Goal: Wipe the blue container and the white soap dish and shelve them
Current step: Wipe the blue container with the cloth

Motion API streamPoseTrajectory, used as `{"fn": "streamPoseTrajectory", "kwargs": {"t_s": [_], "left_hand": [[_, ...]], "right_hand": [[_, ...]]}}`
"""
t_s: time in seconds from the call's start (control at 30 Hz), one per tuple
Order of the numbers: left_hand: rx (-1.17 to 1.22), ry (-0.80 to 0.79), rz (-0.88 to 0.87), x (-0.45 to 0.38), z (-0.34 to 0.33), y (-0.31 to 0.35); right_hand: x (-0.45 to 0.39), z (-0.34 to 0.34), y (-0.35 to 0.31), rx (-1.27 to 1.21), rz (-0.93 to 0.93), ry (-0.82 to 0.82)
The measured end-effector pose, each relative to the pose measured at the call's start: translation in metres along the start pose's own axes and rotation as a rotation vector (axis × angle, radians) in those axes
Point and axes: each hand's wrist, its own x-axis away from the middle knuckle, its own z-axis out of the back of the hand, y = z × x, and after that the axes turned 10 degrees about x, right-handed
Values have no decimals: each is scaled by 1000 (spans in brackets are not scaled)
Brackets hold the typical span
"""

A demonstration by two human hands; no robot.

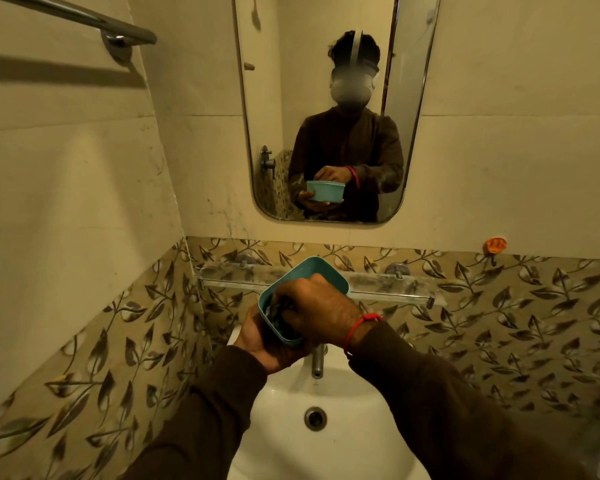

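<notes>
The blue container (312,271) is a rounded square tub, tilted with its mouth toward me, held above the sink. My left hand (260,344) grips it from below at its near wall. My right hand (321,308) reaches into the tub and presses a dark, crumpled cloth (274,315) against the inside. A red thread circles my right wrist. The glass shelf (395,287) runs along the wall just behind the container. No white soap dish shows in this view.
A white sink (357,403) with a chrome tap (317,363) lies directly below my hands. A mirror (329,109) above reflects a person holding the tub. A towel bar (84,19) sits top left, an orange hook (495,244) at right.
</notes>
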Motion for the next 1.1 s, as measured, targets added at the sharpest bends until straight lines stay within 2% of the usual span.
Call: {"fn": "streamPoseTrajectory", "kwargs": {"t_s": [0.07,0.17,0.3,0.37,0.47,0.63,0.77,0.83,0.93,1.1], "left_hand": [[19,-9,6,2,0,1],[-11,-16,22,6,-3,7],[-10,-64,63,7,-9,10],[23,-93,92,6,-9,7],[39,-109,74,3,-8,3],[20,-25,-12,0,-3,0],[-53,-9,95,4,-1,0],[-90,-38,142,9,-6,-4],[-76,-59,153,10,-14,-6],[-57,-23,108,9,-20,-1]], "right_hand": [[1,3,-2,-47,56,-16],[4,8,5,-241,25,42],[5,8,7,-482,-118,253],[2,7,8,-514,-218,385],[1,5,9,-402,-235,423],[4,5,1,-226,-47,214],[5,15,10,-180,36,-5],[4,16,14,-119,39,-50],[3,13,15,-44,-33,0],[2,21,27,155,-225,215]]}}
